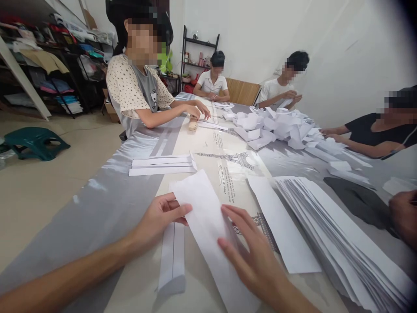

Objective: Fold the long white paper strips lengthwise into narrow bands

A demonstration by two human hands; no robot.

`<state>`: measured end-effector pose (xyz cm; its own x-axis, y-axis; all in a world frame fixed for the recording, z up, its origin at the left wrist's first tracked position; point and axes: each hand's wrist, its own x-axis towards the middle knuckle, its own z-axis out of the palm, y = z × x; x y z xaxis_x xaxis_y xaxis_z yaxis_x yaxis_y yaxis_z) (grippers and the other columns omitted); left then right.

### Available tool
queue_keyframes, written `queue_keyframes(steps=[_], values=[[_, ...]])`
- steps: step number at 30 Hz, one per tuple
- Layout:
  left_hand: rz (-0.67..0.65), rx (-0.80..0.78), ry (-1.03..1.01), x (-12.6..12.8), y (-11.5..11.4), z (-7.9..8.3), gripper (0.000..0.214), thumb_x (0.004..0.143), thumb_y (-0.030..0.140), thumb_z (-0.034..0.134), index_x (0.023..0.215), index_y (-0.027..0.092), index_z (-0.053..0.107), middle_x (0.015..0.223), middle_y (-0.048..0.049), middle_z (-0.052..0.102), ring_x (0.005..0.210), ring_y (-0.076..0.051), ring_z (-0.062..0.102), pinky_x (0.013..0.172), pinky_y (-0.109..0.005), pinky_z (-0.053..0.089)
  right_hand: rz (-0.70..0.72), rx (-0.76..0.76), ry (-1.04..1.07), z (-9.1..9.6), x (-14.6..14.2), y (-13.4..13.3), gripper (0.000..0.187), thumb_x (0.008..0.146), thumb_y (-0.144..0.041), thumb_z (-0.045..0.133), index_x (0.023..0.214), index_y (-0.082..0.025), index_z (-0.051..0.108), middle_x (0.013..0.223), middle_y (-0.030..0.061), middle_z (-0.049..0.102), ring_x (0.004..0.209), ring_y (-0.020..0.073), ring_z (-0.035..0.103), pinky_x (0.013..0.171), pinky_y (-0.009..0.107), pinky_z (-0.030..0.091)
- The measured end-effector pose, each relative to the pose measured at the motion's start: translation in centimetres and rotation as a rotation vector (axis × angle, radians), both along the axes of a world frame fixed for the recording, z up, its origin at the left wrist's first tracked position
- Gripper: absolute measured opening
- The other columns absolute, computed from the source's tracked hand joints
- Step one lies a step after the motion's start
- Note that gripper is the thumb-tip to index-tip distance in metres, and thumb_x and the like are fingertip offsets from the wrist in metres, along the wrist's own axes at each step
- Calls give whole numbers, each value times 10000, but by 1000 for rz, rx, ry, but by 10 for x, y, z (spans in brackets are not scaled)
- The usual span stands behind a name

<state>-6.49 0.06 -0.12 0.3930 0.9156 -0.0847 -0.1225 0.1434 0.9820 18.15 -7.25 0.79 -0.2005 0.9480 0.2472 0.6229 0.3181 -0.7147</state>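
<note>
A long white paper strip (203,217) slants up from the table in front of me. My left hand (169,211) pinches its upper left edge, thumb on top and fingers behind. Along the strip's right side lies my right hand (250,248), thumb and fingers stretched apart and touching the paper. Under my left hand, a folded paper piece (172,261) rests on the table. Beyond it sit some narrow folded papers (163,165). To the right of my right hand are a single flat sheet (286,234) and a thick fanned stack of paper (325,230).
A printed cloth (156,187) covers the long table. A heap of folded white papers (276,126) lies farther back. Several people sit around; one at left (140,87) handles a tan roll (193,125). A dark cloth (358,200) lies at right, a green stool (35,141) on the floor.
</note>
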Motion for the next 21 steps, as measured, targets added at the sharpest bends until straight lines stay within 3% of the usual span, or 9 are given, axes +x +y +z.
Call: queue_keyframes(steps=[3,5,10,12,14,17,19,21], values=[[10,-3,-13,7,-10,4,225,868,381,771,973,184,739,929,-70,784,827,-232,730,767,-355,611,125,-141,45,6,-7,-7,625,942,-373,654,1516,-301,419,1451,102,560,1276,324,571,1029,476,523],[17,3,-10,9,-14,6,247,867,410,772,959,185,731,941,-71,776,876,-250,734,807,-373,612,190,-277,169,11,-9,-8,568,961,-336,629,1500,-312,452,1389,76,625,1209,299,624,1002,462,538],[150,53,68,9,-12,9,527,804,422,835,1248,269,596,1177,-49,711,1100,-255,679,902,-344,574,285,-629,517,20,-9,-6,334,1007,-389,589,1311,-257,630,1226,72,719,1052,259,726,919,420,582],[118,-5,66,7,-7,9,588,835,438,803,1338,296,534,1160,-42,713,1055,-238,690,868,-331,572,326,-742,637,19,-9,-5,343,991,-413,617,1286,-239,636,1250,94,718,1047,263,740,878,406,599],[51,-48,53,3,-2,11,512,872,449,763,1313,283,564,1004,-20,734,906,-205,710,791,-296,565,365,-821,673,17,-8,-2,351,971,-433,644,1262,-236,650,1228,96,731,1033,257,743,850,388,600],[17,0,102,-4,8,15,339,857,432,777,1109,233,668,861,4,723,747,-164,685,686,-240,523,316,-756,474,13,-4,4,295,972,-478,618,991,-206,733,940,43,745,819,194,703,730,315,549],[49,31,167,-9,14,16,303,842,438,786,1014,206,697,893,-12,738,753,-170,686,678,-237,510,247,-658,314,11,2,9,378,982,-494,587,789,-184,687,747,-3,627,668,142,564,604,265,434],[81,27,212,-15,19,15,327,837,469,778,994,188,715,917,-32,751,791,-191,698,715,-253,515,205,-614,239,9,8,15,416,985,-498,573,719,-180,614,688,-29,502,616,118,434,540,253,310]])
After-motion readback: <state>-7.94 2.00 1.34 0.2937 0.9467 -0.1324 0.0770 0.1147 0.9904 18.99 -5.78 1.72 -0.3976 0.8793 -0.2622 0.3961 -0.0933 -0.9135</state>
